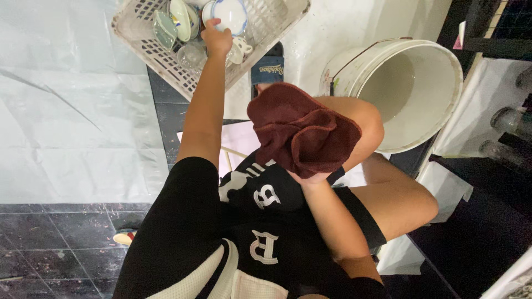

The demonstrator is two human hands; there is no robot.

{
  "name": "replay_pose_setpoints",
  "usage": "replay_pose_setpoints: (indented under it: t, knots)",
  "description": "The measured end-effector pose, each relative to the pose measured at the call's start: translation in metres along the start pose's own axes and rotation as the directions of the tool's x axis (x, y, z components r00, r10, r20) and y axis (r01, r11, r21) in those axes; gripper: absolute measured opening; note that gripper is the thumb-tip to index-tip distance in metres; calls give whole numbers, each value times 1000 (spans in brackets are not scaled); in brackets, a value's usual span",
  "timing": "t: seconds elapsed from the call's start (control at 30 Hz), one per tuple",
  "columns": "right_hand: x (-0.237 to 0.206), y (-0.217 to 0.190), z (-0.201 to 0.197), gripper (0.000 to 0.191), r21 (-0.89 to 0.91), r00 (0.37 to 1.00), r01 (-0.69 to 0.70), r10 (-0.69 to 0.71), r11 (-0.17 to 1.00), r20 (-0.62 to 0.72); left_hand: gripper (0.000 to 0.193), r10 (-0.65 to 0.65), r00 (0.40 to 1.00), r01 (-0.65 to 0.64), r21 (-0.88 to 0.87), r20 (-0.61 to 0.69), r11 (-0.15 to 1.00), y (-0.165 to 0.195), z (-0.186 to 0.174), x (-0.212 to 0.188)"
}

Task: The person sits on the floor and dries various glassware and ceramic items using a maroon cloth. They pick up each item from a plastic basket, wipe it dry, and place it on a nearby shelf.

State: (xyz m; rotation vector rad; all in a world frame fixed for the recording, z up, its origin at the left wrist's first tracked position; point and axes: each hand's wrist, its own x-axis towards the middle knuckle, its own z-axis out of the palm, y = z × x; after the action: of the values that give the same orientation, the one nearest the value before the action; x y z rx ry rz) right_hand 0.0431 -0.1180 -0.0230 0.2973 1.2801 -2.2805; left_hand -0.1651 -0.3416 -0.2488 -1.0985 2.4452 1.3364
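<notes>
Now, left hand [217, 40]: stretched out into the basket [138, 41], fingers closed on the rim of a white bowl [230, 14].
Right hand [310, 176]: fingers seemingly clamped on a dark red cloth [299, 130], mostly hidden beneath it, held above the knees.
Basket: white plastic, on the floor, holding bowls, cups, a glass [191, 55].
Bucket [415, 91]: white, just right of the cloth.

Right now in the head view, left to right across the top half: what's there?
White plastic sheet → white dish basket → left hand reaching onto a bowl in the basket → dark red cloth draped over the right hand → white bucket → bottles at the far right.
</notes>
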Motion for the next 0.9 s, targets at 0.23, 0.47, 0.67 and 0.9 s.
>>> replay_pose_setpoints:
  t: [0.23,0.47,0.67,0.9]
  knots:
    - [0,1,-5,71,-2,999,-4,4,1000,-33,27,93,996,-93,-24,-9,995,7,10,5]
    - [3,3,-8,73,-17,998,20,-21,1000,-53,17,252,952,-267,-71,-171,961,0,6,7]
    - [13,2,2,75,-9,995,92,-93,996,-37,13,553,828,-552,-317,-98,771,28,-25,6]
    - [-22,4,11,77,12,959,254,-250,967,-136,8,665,696,-453,-555,269,698,145,-25,-59]
